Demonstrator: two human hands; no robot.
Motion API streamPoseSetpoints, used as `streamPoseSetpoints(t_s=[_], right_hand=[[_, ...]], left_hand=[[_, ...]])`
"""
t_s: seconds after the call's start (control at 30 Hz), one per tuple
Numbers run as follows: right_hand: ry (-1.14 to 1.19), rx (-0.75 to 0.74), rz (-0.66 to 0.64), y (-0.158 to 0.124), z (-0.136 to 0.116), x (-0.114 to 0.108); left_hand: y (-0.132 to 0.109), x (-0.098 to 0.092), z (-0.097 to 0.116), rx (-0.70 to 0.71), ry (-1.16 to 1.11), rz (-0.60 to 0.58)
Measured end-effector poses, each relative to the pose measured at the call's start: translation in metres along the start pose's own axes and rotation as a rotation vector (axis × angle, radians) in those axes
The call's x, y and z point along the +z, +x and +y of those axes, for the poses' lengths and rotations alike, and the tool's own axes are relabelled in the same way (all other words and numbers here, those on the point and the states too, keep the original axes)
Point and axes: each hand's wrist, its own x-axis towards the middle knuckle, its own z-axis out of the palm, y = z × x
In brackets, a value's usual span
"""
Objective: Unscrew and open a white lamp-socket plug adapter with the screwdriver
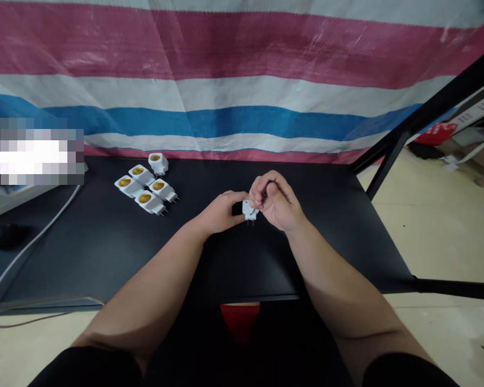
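My left hand [221,212] pinches a white plug-in lamp socket [248,207] at its left side, just above the black tabletop. Its back, with small holes, faces up, and its two metal prongs point toward me. Curled over the right side of that socket, my right hand [281,207] is closed on a thin dark tool that looks like a small screwdriver [265,189]. The tip slants down to the socket's back; most of the handle is hidden by my fingers. Left of my hands lies a group of several similar white lamp sockets [150,198] with brass-coloured insides facing up.
A black table [266,269] carries everything. A black mouse [4,235] and a grey cable [40,242] lie at the left, near a blurred-out bright object. Striped sheeting [234,123] hangs along the back edge. A black metal frame [419,113] rises at the right.
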Motion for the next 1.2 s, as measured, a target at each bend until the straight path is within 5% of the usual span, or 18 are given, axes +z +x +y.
streamPoseSetpoints(t_s=[0.13, 0.37, 0.57, 0.8, 0.93, 1.2], right_hand=[[-0.071, -0.030, -0.055, -0.004, 0.007, -0.005], [-0.652, -0.282, 0.057, -0.009, -0.013, -0.005], [-0.467, -0.123, 0.154, -0.015, -0.014, -0.008], [-0.076, 0.132, -0.093, -0.005, -0.021, -0.003], [0.069, 0.093, -0.058, -0.003, -0.013, 0.008], [-0.105, 0.008, -0.040, -0.003, -0.011, -0.005]], left_hand=[[0.001, 0.000, 0.001, 0.020, -0.008, 0.014], [-0.001, 0.002, 0.001, 0.009, -0.038, 0.019], [-0.003, 0.004, -0.003, 0.010, 0.009, 0.010], [-0.001, 0.002, 0.001, -0.021, -0.003, -0.020], [-0.001, 0.003, 0.001, -0.048, 0.002, -0.033], [0.001, 0.003, 0.002, 0.019, -0.001, 0.002]])
